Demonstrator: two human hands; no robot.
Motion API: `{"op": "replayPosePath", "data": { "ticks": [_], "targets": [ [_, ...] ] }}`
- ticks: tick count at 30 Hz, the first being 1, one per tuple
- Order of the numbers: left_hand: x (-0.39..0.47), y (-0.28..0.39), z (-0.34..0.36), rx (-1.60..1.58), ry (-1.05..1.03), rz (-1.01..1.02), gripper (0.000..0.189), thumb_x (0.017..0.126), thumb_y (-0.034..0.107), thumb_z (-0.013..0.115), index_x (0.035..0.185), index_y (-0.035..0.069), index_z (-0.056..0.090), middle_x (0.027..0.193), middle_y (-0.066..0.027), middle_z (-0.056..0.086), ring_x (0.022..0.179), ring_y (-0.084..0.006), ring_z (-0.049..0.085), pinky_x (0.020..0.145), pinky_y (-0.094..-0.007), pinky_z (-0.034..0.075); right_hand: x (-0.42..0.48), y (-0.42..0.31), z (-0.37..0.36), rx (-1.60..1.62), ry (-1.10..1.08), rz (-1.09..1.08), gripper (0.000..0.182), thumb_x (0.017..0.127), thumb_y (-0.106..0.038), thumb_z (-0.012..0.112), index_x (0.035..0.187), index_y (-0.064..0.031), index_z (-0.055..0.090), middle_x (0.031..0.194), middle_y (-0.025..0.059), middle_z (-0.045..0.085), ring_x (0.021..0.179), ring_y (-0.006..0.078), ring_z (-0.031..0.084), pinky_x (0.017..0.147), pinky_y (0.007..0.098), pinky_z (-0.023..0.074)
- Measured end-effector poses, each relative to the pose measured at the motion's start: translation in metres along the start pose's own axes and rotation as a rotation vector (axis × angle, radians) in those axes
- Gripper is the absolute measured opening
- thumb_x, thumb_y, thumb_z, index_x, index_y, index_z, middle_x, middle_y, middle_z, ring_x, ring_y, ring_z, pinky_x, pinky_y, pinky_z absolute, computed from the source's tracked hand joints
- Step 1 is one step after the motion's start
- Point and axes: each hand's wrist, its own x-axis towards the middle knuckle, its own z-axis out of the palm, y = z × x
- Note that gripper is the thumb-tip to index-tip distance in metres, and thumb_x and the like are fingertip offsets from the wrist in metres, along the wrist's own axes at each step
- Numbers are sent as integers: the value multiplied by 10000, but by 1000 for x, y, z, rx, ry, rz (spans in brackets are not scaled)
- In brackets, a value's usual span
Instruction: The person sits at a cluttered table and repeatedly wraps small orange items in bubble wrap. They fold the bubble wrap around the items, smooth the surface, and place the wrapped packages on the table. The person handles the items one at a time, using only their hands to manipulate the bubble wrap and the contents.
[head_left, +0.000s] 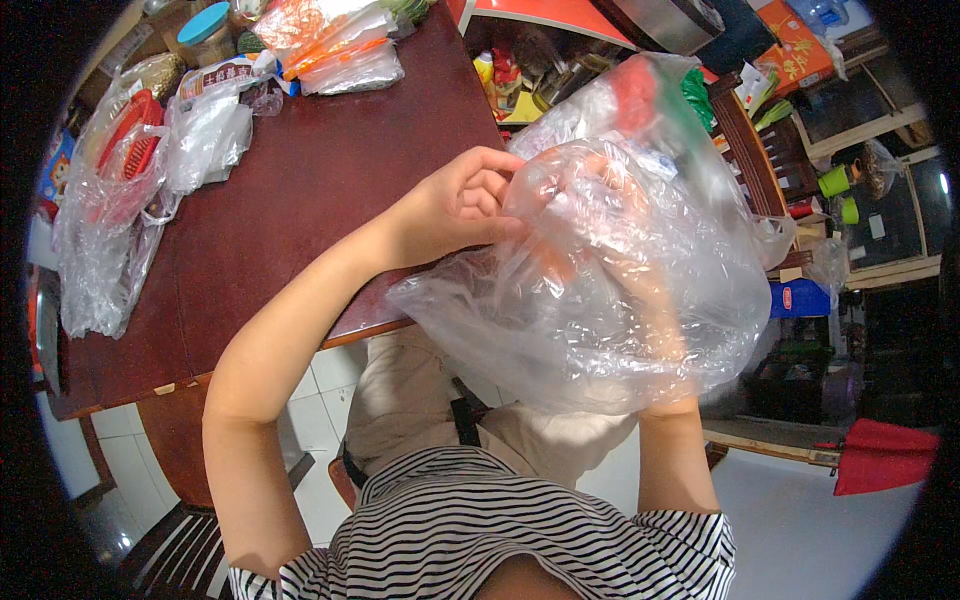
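A large clear plastic bag (675, 300) spreads over the table corner and my lap. At its left side, my left hand (480, 196) pinches the film between thumb and fingers. My right forearm passes behind or inside the bag; I cannot tell which. Through the crinkled, shiny film my right hand (619, 184) shows only as a blur, so its grip is unclear. Just beyond it sits another translucent bag (574, 112) with red, white and green contents.
Under my left arm lies the dark red wooden table (337, 150). Packaged food (345, 64), a blue-lidded jar (204, 26), a red plastic basket (131, 131) and crumpled plastic bags (105, 262) line its far and left sides. A wooden chair back (757, 165) stands at right.
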Motion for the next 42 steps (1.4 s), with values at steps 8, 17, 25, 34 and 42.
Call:
{"op": "replayPosePath", "data": {
  "ticks": [8, 17, 25, 34, 42],
  "targets": [
    [-1, -19, 2, 52, 0, 14, 394, 880, 78, 674, 1192, 7, 446, 861, -3, 558, 735, -48, 539, 650, -203, 457, 3, 13, 3, -96, 31, 12, 565, 902, -247, 605, 1378, -19, 401, 935, 44, 568, 787, 112, 535, 698, 265, 456],
    [-4, -11, 13, 125, -25, -15, 420, 854, 55, 681, 1197, 19, 441, 899, -22, 576, 774, -72, 551, 675, -233, 458, 7, 31, 5, -268, 62, 43, 561, 900, -246, 615, 1367, -15, 407, 953, 46, 573, 804, 115, 541, 710, 268, 459],
    [-3, -18, 8, 214, 6, 180, 550, 850, 53, 677, 1320, 36, 393, 1068, -46, 596, 888, -86, 564, 743, -242, 477, 11, 48, 10, -413, 65, 70, 558, 897, -245, 624, 1358, -11, 413, 968, 48, 577, 820, 117, 546, 722, 271, 462],
    [-5, -3, 9, 78, -17, 88, 607, 837, 59, 680, 1360, 48, 372, 1172, -40, 553, 951, -93, 551, 788, -252, 481, 11, 53, 14, -518, 68, 69, 555, 895, -244, 635, 1348, -7, 420, 986, 50, 581, 837, 119, 551, 735, 274, 465],
    [-7, 19, -1, 51, 227, 219, 727, 827, 270, 724, 1414, 52, 353, 1336, -86, 464, 1206, -170, 478, 1024, -347, 391, 12, 58, 17, -609, 67, 76, 552, 892, -243, 644, 1339, -3, 425, 1001, 52, 585, 852, 122, 556, 746, 276, 468]
  ]
}}
